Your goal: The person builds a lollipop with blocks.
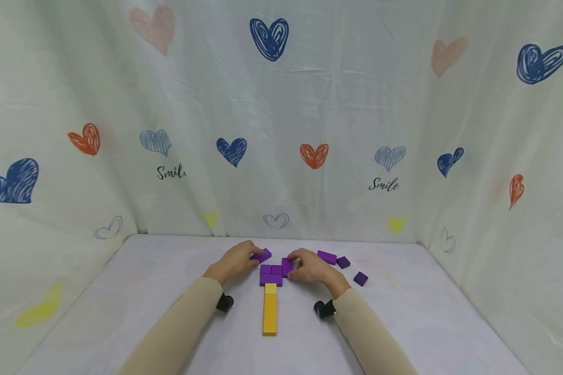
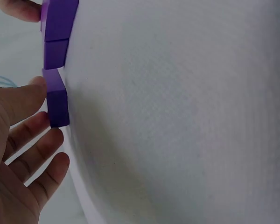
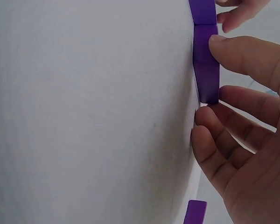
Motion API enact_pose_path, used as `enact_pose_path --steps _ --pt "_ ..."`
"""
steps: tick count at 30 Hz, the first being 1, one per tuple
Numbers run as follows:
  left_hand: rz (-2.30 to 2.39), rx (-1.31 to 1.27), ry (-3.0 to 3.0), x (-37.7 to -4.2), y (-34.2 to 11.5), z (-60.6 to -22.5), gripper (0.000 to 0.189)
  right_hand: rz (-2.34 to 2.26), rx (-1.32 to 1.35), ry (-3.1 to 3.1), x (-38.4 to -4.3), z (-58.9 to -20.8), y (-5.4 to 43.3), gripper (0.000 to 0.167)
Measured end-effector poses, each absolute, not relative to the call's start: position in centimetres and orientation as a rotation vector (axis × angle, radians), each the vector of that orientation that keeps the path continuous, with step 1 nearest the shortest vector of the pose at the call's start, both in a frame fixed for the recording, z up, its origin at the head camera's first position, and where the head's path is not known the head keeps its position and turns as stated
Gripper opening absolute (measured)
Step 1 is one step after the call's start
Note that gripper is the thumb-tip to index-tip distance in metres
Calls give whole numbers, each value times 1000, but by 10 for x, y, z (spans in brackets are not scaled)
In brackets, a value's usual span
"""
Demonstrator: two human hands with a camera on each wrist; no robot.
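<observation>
My left hand (image 1: pixel 236 261) pinches a purple rectangular block (image 1: pixel 262 255) between thumb and fingers, beyond the upper left of a purple group. In the left wrist view, the thumb lies along this block (image 2: pixel 58 103), and the other fingers spread below it. The group's purple blocks (image 1: pixel 271 279) lie together at the top of a yellow column (image 1: pixel 269 312). My right hand (image 1: pixel 311 266) grips an upright purple block (image 1: pixel 286 267) along the group's right side. In the right wrist view, the thumb presses this block's (image 3: pixel 206 65) side and fingertips meet its near end.
To the right of my right hand lie a long purple block (image 1: pixel 327 257) and two small purple blocks, one (image 1: pixel 343 262) beside it and another (image 1: pixel 360 278) nearer. A white cloth covers the table (image 1: pixel 206 344). A heart-printed curtain (image 1: pixel 281 198) hangs behind and at both sides.
</observation>
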State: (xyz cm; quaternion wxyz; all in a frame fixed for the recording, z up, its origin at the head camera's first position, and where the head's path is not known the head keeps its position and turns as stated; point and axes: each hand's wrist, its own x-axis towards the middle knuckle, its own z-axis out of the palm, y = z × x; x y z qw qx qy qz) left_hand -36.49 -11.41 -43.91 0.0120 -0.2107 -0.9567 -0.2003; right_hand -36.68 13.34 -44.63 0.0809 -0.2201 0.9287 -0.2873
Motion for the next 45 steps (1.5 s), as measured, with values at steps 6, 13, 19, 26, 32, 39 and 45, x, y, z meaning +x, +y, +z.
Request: enact_pose_path --steps 6,13,19,26,32,39,45 --pt "-625 -695 -2949 -368 -114 -441 23 -854 -665 2776 -366 -445 134 47" --pt "-658 -546 -3042 -358 -113 -436 23 -853 -653 2778 -368 -445 133 47" --pt "-541 -560 -3061 -342 -111 -433 25 -842 -632 2785 -369 -445 134 46" --pt "-550 -589 -3062 -342 -117 -435 31 -863 -652 2769 -368 -447 134 47" --pt "-766 -596 -3102 -351 -126 -435 46 -865 -656 2767 -367 -446 133 47" --pt "-866 -546 -3127 -354 -127 -437 44 -860 -671 2776 -368 -446 133 47" --pt "-809 -583 -3096 -356 -125 -439 43 -857 -651 2774 -367 -445 132 47"
